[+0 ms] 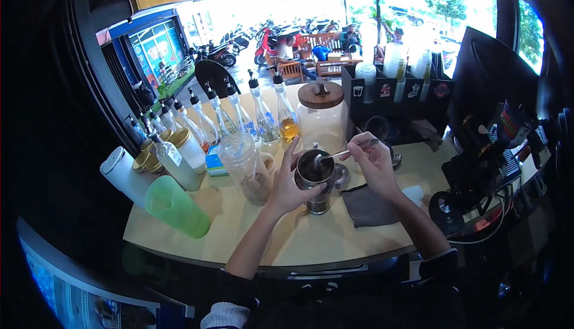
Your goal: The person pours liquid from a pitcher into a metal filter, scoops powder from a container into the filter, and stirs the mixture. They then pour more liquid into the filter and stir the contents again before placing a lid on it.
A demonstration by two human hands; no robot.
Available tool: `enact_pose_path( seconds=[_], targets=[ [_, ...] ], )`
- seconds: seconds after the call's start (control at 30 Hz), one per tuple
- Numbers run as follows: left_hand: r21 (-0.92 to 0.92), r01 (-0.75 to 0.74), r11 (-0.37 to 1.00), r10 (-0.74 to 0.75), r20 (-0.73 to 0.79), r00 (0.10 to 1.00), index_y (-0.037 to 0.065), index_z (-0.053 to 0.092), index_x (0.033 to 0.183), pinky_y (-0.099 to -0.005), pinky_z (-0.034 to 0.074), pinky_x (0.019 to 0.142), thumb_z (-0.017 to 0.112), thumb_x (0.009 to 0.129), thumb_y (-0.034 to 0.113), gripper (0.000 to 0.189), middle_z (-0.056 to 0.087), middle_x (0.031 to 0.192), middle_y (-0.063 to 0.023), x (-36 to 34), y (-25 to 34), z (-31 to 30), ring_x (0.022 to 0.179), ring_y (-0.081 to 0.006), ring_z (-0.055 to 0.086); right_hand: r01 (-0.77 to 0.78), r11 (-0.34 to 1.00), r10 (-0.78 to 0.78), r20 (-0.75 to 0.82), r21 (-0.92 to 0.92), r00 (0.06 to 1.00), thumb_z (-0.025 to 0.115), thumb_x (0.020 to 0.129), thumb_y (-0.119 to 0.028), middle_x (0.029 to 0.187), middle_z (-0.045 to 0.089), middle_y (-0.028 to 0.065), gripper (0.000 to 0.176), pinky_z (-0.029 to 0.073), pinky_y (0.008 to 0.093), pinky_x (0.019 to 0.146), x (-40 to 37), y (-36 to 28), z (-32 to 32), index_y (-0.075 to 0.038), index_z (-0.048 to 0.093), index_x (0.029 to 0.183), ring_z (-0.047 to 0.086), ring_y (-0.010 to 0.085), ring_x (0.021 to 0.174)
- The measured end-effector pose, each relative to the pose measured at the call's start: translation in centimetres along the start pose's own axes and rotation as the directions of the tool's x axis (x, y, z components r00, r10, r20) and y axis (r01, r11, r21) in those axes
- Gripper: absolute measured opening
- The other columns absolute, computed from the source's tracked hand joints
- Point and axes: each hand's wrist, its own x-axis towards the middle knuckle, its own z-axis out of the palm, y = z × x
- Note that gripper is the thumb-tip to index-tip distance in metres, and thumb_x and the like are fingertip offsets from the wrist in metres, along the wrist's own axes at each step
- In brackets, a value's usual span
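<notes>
My left hand point(293, 187) is closed around the side of a metal cup point(318, 196), thumb across its front and fingers behind. The inside of the cup looks dark. Between the fingertips of my right hand point(373, 163) is a metal spoon point(349, 150), tilted, its bowl down in the cup's mouth. A round metal lid point(341, 175) lies just right of the cup. Left of it stands a tall clear plastic container point(248, 170) with brown contents. A folded grey cloth point(368, 206) rests on the counter under my right forearm.
Syrup bottles point(257, 109) with pourers line the counter's back left. A green pitcher point(177, 207) stands at front left. Behind the cup is a large jar point(323, 117) with a wooden lid. A black cup holder point(397, 93) and a screen point(493, 81) occupy the right. People sit outside.
</notes>
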Motion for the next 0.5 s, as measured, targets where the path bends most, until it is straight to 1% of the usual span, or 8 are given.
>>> enact_pose_path(
  seconds=[0.1, 0.2, 0.27, 0.3, 0.37, 0.4, 0.47, 0.5],
  targets=[
    [0.011, 0.038, 0.999, -0.038, 0.005, 0.999, 0.007, 0.014, 0.149, -0.0402, 0.04, 0.105, 0.086, 0.061, 0.021, 0.114, 0.055, 0.124, -0.0182, -0.5, -0.2, 0.2, 0.116, -0.0273, 0.056, 0.024, 1.0, -0.024, -0.011, 0.016, 1.0, 0.059, 0.093, -0.013, 0.082, 0.063, 0.0028, 0.011, 0.046, 0.0235, 0.07, -1.0, 0.2, 0.5, -0.002, 0.059, 0.093, 0.064, 0.0098, 0.077],
    [0.023, 0.035, 0.999, -0.035, 0.007, 0.999, 0.008, 0.013, 0.149, -0.0406, 0.035, 0.108, 0.085, 0.063, 0.023, 0.113, 0.055, 0.124, -0.0185, -0.7, -0.5, 0.0, 0.12, -0.0293, 0.053, 0.117, 0.963, -0.108, 0.054, -0.242, 0.993, 0.066, 0.085, -0.01, 0.077, 0.064, 0.0046, 0.008, 0.044, 0.0276, 0.072, -1.4, -0.3, 0.6, -0.003, 0.063, 0.089, 0.058, 0.0133, 0.07],
    [0.257, -0.082, 0.963, 0.106, -0.078, 0.991, 0.009, 0.018, 0.148, -0.0399, 0.038, 0.105, 0.085, 0.062, 0.028, 0.111, 0.056, 0.118, -0.0171, -1.0, -0.6, -0.1, 0.112, -0.0295, 0.056, 0.181, 0.931, -0.166, 0.074, -0.318, 0.983, 0.067, 0.084, -0.011, 0.077, 0.063, 0.0043, 0.009, 0.043, 0.0293, 0.073, -1.5, -1.1, 0.7, -0.004, 0.063, 0.089, 0.058, 0.0152, 0.071],
    [0.257, -0.086, 0.962, 0.11, -0.078, 0.991, 0.009, 0.018, 0.148, -0.0399, 0.038, 0.105, 0.085, 0.062, 0.028, 0.111, 0.056, 0.118, -0.0171, -0.9, 0.0, -0.2, 0.112, -0.0295, 0.056, 0.237, 0.889, -0.217, 0.096, -0.392, 0.971, 0.068, 0.083, -0.012, 0.076, 0.063, 0.004, 0.01, 0.043, 0.031, 0.074, -1.4, -1.3, 0.6, -0.005, 0.064, 0.089, 0.058, 0.0172, 0.072],
    [0.396, -0.155, 0.905, 0.246, -0.189, 0.951, 0.01, 0.036, 0.142, -0.0369, 0.044, 0.093, 0.085, 0.062, 0.033, 0.097, 0.06, 0.1, -0.011, -0.8, 2.4, -0.5, 0.093, -0.0235, 0.061, 0.252, 0.885, -0.224, 0.118, -0.391, 0.968, 0.07, 0.083, -0.015, 0.077, 0.063, 0.0041, 0.011, 0.041, 0.0326, 0.076, -1.3, -1.6, 0.6, -0.007, 0.065, 0.089, 0.056, 0.0185, 0.073],
    [0.395, -0.152, 0.906, 0.243, -0.191, 0.951, 0.01, 0.036, 0.142, -0.0369, 0.044, 0.093, 0.085, 0.062, 0.033, 0.097, 0.06, 0.1, -0.011, -0.7, 3.7, -0.5, 0.093, -0.0235, 0.061, 0.319, 0.853, -0.274, 0.167, -0.413, 0.947, 0.07, 0.083, -0.016, 0.076, 0.062, 0.0035, 0.011, 0.041, 0.033, 0.078, -1.2, -1.8, 0.7, -0.008, 0.065, 0.089, 0.056, 0.018, 0.073],
    [0.511, -0.159, 0.845, 0.173, 0.021, 0.985, 0.009, 0.056, 0.123, -0.0353, 0.044, 0.079, 0.078, 0.071, 0.031, 0.06, 0.06, 0.082, -0.0052, -0.4, 5.7, -0.5, 0.076, -0.0207, 0.059, 0.443, 0.791, -0.373, 0.242, -0.421, 0.896, 0.07, 0.082, -0.017, 0.074, 0.06, 0.0016, 0.013, 0.039, 0.0338, 0.081, -1.0, -1.8, 1.2, -0.009, 0.065, 0.09, 0.055, 0.0179, 0.071],
    [0.509, -0.153, 0.847, 0.168, 0.017, 0.986, 0.009, 0.056, 0.123, -0.0353, 0.044, 0.079, 0.078, 0.071, 0.031, 0.06, 0.06, 0.082, -0.0052, -0.3, 5.6, -0.2, 0.076, -0.0207, 0.059, 0.441, 0.793, -0.369, 0.246, -0.42, 0.896, 0.07, 0.082, -0.017, 0.074, 0.06, 0.0016, 0.013, 0.039, 0.0338, 0.081, -0.9, -2.0, 1.5, -0.009, 0.065, 0.09, 0.055, 0.0179, 0.071]
  ],
)
